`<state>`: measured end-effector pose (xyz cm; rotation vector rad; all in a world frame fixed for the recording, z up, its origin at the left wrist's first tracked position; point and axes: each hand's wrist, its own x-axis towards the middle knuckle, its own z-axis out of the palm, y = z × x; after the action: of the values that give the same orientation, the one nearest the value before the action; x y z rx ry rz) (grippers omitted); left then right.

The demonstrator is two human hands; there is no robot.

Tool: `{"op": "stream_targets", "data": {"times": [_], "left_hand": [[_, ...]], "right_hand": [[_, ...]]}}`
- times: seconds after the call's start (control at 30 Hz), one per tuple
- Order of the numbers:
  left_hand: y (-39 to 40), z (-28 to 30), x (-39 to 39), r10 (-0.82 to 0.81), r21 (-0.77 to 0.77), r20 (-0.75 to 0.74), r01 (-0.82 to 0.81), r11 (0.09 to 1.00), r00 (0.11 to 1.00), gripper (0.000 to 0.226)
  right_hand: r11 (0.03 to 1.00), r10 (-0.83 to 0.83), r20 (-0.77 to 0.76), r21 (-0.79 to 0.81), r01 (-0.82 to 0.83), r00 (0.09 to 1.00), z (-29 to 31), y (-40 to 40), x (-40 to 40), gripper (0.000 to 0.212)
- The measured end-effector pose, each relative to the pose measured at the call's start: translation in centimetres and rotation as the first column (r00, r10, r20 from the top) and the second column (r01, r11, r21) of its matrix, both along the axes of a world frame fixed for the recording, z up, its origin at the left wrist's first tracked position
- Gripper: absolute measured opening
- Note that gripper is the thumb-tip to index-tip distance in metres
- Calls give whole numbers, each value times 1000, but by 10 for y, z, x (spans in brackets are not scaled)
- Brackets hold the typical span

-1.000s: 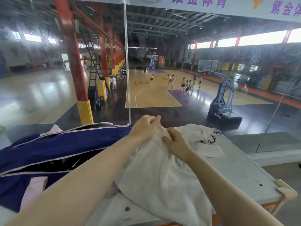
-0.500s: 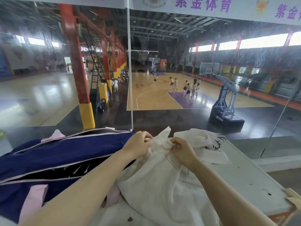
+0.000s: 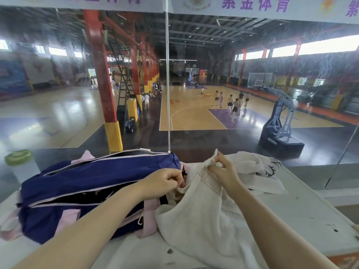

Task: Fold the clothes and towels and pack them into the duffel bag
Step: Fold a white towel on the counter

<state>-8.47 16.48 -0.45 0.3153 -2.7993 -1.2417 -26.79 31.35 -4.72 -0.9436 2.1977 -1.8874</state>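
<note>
White table [image 3: 303, 214], duffel bag [image 3: 93, 179], white garment [image 3: 209, 226]

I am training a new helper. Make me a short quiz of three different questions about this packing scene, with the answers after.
1. True or false: both hands pinch the white garment.
2. Multiple choice: the navy duffel bag lies A) to the left of the garment, B) to the right of it, C) under the table.
3. Fill in: behind the right hand lies a white towel with ____ markings.

Key
1. True; the left hand grips an edge near the bag, the right lifts a corner.
2. A
3. black
</note>
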Motion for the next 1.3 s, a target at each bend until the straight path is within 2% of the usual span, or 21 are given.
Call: {"op": "stream_targets", "data": {"times": [0.1,0.2,0.27,0.37,0.43,0.5,0.57,0.67,0.77,0.83,0.93,1.1,1.2,1.3], "left_hand": [[-3,0,-2,-30,125,-26,33,992,999,22],[1,-3,-16,133,13,-184,-133,991,974,22],[7,0,-27,213,12,-267,-217,976,940,35],[12,8,-38,200,136,-188,-176,975,962,52],[13,11,-40,112,63,-177,-103,993,978,46],[16,14,-40,58,-45,-216,-69,997,975,32],[19,15,-40,32,-103,-245,-59,993,969,18],[22,12,-38,35,-140,-285,-78,987,958,9],[29,8,-35,16,-84,-316,-45,995,949,9],[32,7,-32,67,23,-353,-63,998,933,10],[32,6,-28,117,164,-423,-51,985,898,12],[28,5,-22,80,196,-459,13,980,885,12],[26,5,-22,92,215,-448,7,977,889,18],[24,4,-23,106,208,-439,-14,978,892,13]], "right_hand": [[1000,-11,71,28,9,997,-2,-1,8,16],[1000,-11,19,-2,11,1000,-3,-1,20,19],[1000,5,-10,-29,-6,1000,-3,1,28,18],[997,67,-56,-29,-69,996,0,7,36,16],[993,113,-98,-21,-116,989,2,12,41,11],[987,139,-121,-59,-147,983,7,17,47,14],[984,129,-121,-108,-142,984,11,22,50,21],[990,96,-128,-89,-107,987,12,26,51,11],[990,102,-100,-91,-112,990,13,27,55,9],[986,103,-69,-126,-111,992,15,28,58,17],[983,79,-77,-157,-91,994,20,29,61,14],[986,55,-145,-149,-77,988,28,26,67,14],[990,17,-118,-137,-34,993,28,21,65,10],[994,-34,-125,-109,20,992,31,18,64,12]]}}
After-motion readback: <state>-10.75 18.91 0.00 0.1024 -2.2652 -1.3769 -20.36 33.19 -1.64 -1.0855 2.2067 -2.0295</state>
